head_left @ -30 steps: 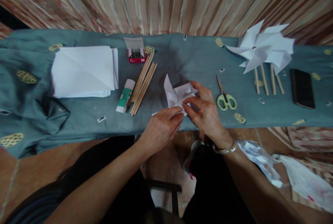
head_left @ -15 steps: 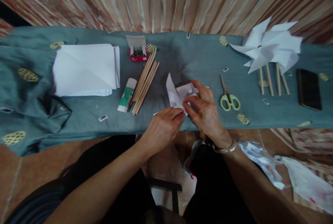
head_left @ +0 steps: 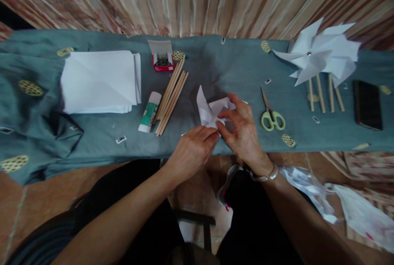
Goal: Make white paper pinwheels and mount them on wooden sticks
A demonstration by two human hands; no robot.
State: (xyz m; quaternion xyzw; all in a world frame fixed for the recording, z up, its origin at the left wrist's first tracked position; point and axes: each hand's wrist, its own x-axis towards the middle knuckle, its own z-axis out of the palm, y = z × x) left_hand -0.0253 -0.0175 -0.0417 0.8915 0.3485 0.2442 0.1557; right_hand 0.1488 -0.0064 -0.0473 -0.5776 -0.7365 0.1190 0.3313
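Far left of the folded paper (head_left: 212,111): a stack of white sheets (head_left: 100,81) on the grey-blue cloth (head_left: 221,65). Nearer on that side, a glue stick (head_left: 149,112), a bundle of wooden sticks (head_left: 170,97) and, behind them, a small red box of pins (head_left: 162,61) with its flap up. Directly below the paper and touching it, the left hand (head_left: 191,152), fingers curled and pinched down on the near corner. On the paper's right half, the right hand (head_left: 243,131), partly closed, thumb and forefinger nipping a flap at the centre. The paper itself near the front edge of the cloth, one point standing up at its left. Judged light, thin and limp, easily creased or torn, prone to springing open; best gripped at the folded centre or along a crease, not by a loose tip. Just right of the paper, green-handled scissors (head_left: 271,115); well beyond them, finished white pinwheels (head_left: 320,53) over four sticks, then a dark phone (head_left: 367,104). Hidden: the paper's near and right portions beneath both hands, and whether a pin was held. Small scraps on the cloth too tiny to identify.
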